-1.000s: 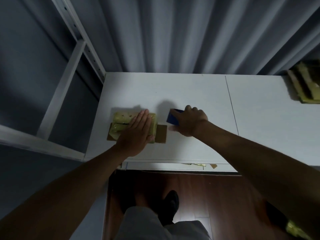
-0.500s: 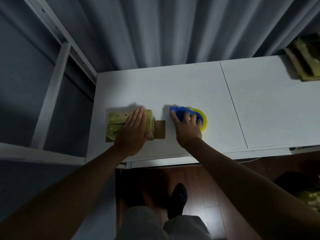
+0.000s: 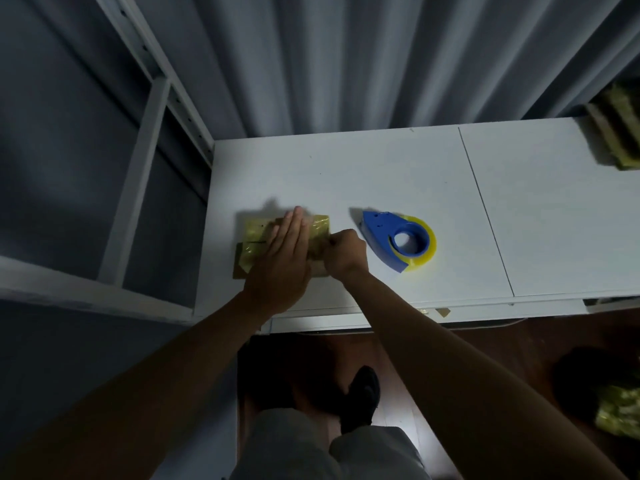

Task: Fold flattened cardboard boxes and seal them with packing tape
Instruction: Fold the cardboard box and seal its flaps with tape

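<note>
A small cardboard box (image 3: 255, 233), covered in yellowish tape, lies near the left end of the white table (image 3: 381, 174). My left hand (image 3: 282, 261) rests flat on top of it with straight fingers. My right hand (image 3: 344, 252) is curled at the box's right end, where it hides the cardboard flap; I cannot see what the fingers hold. A blue tape dispenser (image 3: 394, 239) with a yellow tape roll lies free on the table just right of that hand.
A stack of taped cardboard (image 3: 616, 136) sits at the table's far right corner. A white metal shelf frame (image 3: 145, 140) stands on the left, grey curtains hang behind. More taped cardboard (image 3: 620, 414) lies on the wooden floor at lower right.
My right hand has let go of the tape dispenser, left it on the table and moved left to the box's right end. My left hand stays on the box.
</note>
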